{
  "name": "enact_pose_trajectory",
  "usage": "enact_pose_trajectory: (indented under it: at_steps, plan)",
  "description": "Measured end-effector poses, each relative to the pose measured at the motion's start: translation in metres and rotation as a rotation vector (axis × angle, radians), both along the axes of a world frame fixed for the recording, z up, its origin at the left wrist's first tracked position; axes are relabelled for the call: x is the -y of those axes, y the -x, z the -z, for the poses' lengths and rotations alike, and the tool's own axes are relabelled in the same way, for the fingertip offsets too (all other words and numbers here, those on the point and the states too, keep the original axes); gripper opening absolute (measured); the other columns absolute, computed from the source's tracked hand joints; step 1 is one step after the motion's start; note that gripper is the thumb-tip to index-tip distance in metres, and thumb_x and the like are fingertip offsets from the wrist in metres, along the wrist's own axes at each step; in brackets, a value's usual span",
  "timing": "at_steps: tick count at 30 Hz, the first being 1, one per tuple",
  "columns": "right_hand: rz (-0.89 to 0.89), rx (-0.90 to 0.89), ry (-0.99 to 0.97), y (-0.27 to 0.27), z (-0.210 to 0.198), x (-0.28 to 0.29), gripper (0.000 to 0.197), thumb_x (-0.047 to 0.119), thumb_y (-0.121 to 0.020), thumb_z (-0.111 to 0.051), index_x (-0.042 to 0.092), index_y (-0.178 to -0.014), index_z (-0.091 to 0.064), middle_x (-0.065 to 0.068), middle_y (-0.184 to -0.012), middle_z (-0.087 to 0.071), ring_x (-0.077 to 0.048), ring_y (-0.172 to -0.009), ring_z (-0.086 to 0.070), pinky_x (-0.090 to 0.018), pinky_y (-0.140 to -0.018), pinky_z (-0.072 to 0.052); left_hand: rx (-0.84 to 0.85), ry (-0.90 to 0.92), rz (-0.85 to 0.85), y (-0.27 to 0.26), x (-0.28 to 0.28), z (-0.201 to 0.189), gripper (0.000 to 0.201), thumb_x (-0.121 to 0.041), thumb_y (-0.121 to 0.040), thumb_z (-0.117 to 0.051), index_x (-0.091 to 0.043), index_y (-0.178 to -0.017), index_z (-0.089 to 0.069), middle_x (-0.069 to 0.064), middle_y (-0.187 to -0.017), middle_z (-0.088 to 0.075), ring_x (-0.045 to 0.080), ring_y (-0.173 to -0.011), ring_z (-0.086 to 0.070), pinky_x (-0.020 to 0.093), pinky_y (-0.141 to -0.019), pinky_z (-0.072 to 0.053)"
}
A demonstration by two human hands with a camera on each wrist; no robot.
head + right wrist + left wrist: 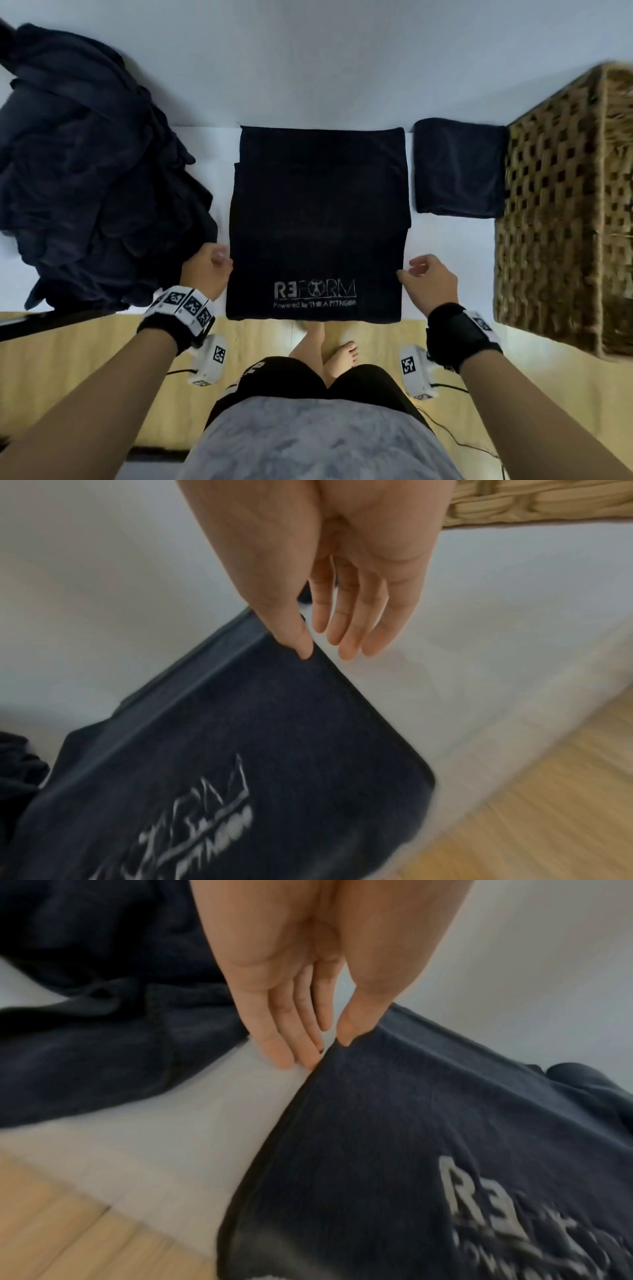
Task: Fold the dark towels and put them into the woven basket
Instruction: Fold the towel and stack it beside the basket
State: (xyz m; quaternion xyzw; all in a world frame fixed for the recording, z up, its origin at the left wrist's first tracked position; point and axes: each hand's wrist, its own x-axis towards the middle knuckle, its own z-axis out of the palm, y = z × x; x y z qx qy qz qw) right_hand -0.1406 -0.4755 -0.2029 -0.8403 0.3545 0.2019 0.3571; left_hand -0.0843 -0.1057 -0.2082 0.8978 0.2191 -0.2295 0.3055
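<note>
A dark towel with a white REFORM logo lies flat in front of me on the white surface, its near edge hanging over the front. My left hand is at its left edge; in the left wrist view the hand pinches that edge of the towel between thumb and fingers, lifting it slightly. My right hand is at the right edge; in the right wrist view its thumb touches the towel while its fingers hang straight beside it. The woven basket stands at the right.
A folded dark towel lies between the logo towel and the basket. A heap of unfolded dark towels fills the left. The white surface ends at a wall behind. Wooden floor and my bare feet are below.
</note>
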Motion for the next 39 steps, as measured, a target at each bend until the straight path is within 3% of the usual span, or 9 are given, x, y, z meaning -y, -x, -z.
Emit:
enact_pose_trajectory:
  at_steps: [8,13,17,21,26,29,32,34,39]
  plan:
    - [-0.018,-0.080,-0.052,0.059,0.006,-0.019,0.030,0.035,-0.083,-0.075,0.018,-0.104,-0.061,0.004,-0.093,-0.066,-0.015,-0.088,-0.060,-0.024,-0.078,-0.044,-0.282,0.039,-0.055,0.067,-0.007,0.000,0.024,-0.025,-0.092,-0.058,-0.013,-0.111,-0.066,0.010,-0.106,-0.068,0.028,-0.100,-0.064,0.040,-0.094,-0.051]
    - [-0.185,-0.178,-0.013,0.073,0.007,-0.022,0.023,0.035,-0.084,-0.071,0.012,-0.087,-0.069,0.000,-0.083,-0.068,-0.019,-0.083,-0.061,-0.025,-0.071,-0.042,-0.342,0.015,0.070,0.093,-0.003,-0.003,0.010,-0.023,-0.088,-0.065,-0.014,-0.088,-0.067,0.003,-0.086,-0.066,0.020,-0.080,-0.060,0.028,-0.070,-0.047]
    - [-0.200,-0.194,-0.027,0.082,0.005,-0.017,0.019,0.026,-0.088,-0.063,0.008,-0.090,-0.067,-0.005,-0.083,-0.066,-0.026,-0.084,-0.061,-0.028,-0.067,-0.039,-0.333,0.063,0.013,0.106,-0.004,-0.003,0.012,-0.020,-0.089,-0.066,-0.009,-0.091,-0.064,0.006,-0.090,-0.066,0.024,-0.089,-0.062,0.038,-0.089,-0.051]
    - [-0.053,-0.106,-0.074,0.082,-0.006,-0.010,0.020,0.027,-0.091,-0.056,0.011,-0.102,-0.061,-0.004,-0.094,-0.065,-0.022,-0.087,-0.057,-0.028,-0.071,-0.038,-0.249,0.180,-0.211,0.105,-0.003,-0.013,0.013,-0.012,-0.089,-0.062,-0.005,-0.100,-0.059,0.016,-0.093,-0.066,0.027,-0.082,-0.064,0.041,-0.087,-0.054]
    - [0.039,0.102,-0.052,0.069,-0.025,0.001,0.021,0.027,-0.093,-0.059,0.015,-0.110,-0.058,-0.001,-0.078,-0.064,-0.006,-0.066,-0.055,-0.013,-0.052,-0.037,-0.050,0.300,-0.375,0.086,-0.004,-0.034,0.009,-0.010,-0.089,-0.064,-0.009,-0.094,-0.056,0.014,-0.087,-0.060,0.031,-0.078,-0.066,0.046,-0.082,-0.058]
    - [0.205,0.230,-0.345,0.054,-0.039,0.002,0.018,0.022,-0.094,-0.063,0.019,-0.112,-0.064,-0.005,-0.079,-0.067,-0.014,-0.076,-0.067,-0.024,-0.062,-0.057,0.029,0.477,-0.384,0.074,-0.003,-0.042,0.009,-0.008,-0.093,-0.062,-0.011,-0.084,-0.061,0.017,-0.091,-0.061,0.028,-0.080,-0.066,0.038,-0.074,-0.061]
    - [0.387,0.264,-0.639,0.038,-0.051,0.002,0.011,0.017,-0.094,-0.065,0.011,-0.097,-0.073,-0.012,-0.095,-0.067,-0.023,-0.080,-0.071,-0.033,-0.068,-0.060,0.092,0.576,-0.456,0.063,0.001,-0.048,0.010,-0.013,-0.094,-0.062,-0.009,-0.086,-0.067,0.010,-0.091,-0.064,0.021,-0.086,-0.066,0.024,-0.065,-0.060]
    - [0.463,0.263,-0.753,0.026,-0.055,0.005,0.014,0.013,-0.096,-0.060,0.005,-0.099,-0.071,-0.014,-0.101,-0.067,-0.022,-0.076,-0.072,-0.031,-0.071,-0.060,0.119,0.650,-0.506,0.053,0.003,-0.051,0.011,-0.011,-0.096,-0.059,-0.006,-0.091,-0.068,0.008,-0.099,-0.067,0.021,-0.092,-0.066,0.023,-0.068,-0.059]
    - [0.550,0.260,-0.919,-0.010,-0.061,0.016,0.026,-0.004,-0.095,-0.046,0.001,-0.112,-0.066,-0.018,-0.107,-0.072,-0.024,-0.097,-0.073,-0.030,-0.077,-0.059,0.116,0.739,-0.439,0.023,0.005,-0.056,0.030,0.011,-0.090,-0.056,-0.002,-0.116,-0.063,0.015,-0.105,-0.069,0.024,-0.100,-0.068,0.029,-0.088,-0.057]
